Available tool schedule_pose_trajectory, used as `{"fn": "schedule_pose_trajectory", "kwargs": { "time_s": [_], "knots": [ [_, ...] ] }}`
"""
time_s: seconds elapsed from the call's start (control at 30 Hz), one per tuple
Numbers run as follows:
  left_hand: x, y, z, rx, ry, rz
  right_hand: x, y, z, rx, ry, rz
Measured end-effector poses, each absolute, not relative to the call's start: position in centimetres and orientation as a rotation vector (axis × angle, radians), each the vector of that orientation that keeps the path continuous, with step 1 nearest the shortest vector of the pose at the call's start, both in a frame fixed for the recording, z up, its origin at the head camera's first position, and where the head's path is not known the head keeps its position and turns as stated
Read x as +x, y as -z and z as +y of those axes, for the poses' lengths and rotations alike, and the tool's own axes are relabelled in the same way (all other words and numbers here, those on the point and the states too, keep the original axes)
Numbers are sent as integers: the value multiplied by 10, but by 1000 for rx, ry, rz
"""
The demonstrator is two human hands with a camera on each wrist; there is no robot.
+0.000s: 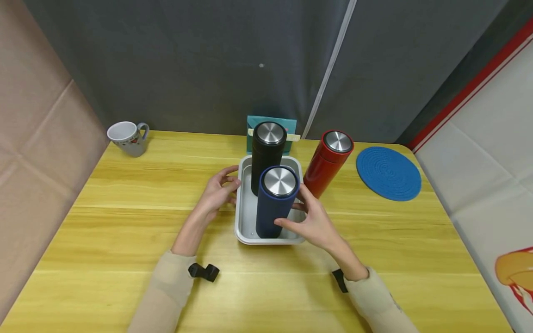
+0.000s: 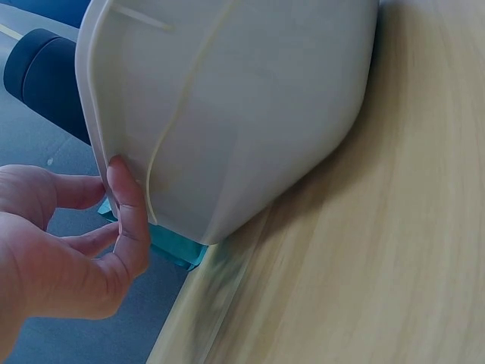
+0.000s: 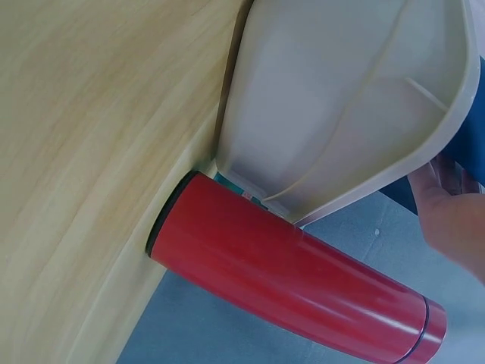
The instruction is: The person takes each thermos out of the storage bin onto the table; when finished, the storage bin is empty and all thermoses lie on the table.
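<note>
A pale grey deep tray (image 1: 245,226) stands mid-table with two thermos bottles upright in it. At the back is the black thermos (image 1: 266,159); in front of it is the navy blue thermos (image 1: 268,212), with a shiny steel lid. My left hand (image 1: 218,189) holds the tray's left rim, and in the left wrist view one finger (image 2: 125,186) presses on the outer wall below the rim. My right hand (image 1: 316,222) grips the blue thermos from the right, thumb in front, the other fingers partly hidden behind it.
A red thermos (image 1: 322,171) stands just right of the tray. Beyond it lies a round blue placemat (image 1: 389,173). Behind the tray is a teal box (image 1: 266,121), and a mug (image 1: 131,138) stands at the back left corner. A grey curtain (image 1: 187,64) borders the table's back.
</note>
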State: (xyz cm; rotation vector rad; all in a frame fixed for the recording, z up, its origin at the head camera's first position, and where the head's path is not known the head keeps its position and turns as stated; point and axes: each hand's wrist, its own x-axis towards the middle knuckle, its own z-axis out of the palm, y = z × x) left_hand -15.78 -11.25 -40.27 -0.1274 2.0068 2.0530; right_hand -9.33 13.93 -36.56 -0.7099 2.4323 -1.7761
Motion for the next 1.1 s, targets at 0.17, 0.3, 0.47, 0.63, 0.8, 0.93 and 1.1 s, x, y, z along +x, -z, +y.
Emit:
{"fn": "schedule_pose_trajectory", "kwargs": {
  "time_s": [0.17, 0.3, 0.47, 0.63, 0.8, 0.93, 1.1],
  "knots": [
    [-158, 403, -112, -126, -2050, 2013, -93, 366, 139, -706, 1782, 2433],
    [-157, 403, -112, -132, -2039, 2023, -93, 367, 139, -702, 1785, 2445],
    [-157, 403, -113, -128, -2032, 2030, -92, 369, 138, -703, 1799, 2468],
    [-157, 402, -113, -127, -2033, 2024, -91, 370, 138, -706, 1818, 2486],
    [-158, 402, -113, -134, -2038, 2019, -91, 368, 137, -732, 1868, 2485],
    [-158, 402, -113, -133, -2034, 2024, -92, 364, 137, -735, 1888, 2503],
    [-157, 403, -113, -140, -2030, 2022, -91, 357, 139, -723, 1876, 2537]
  ]
}}
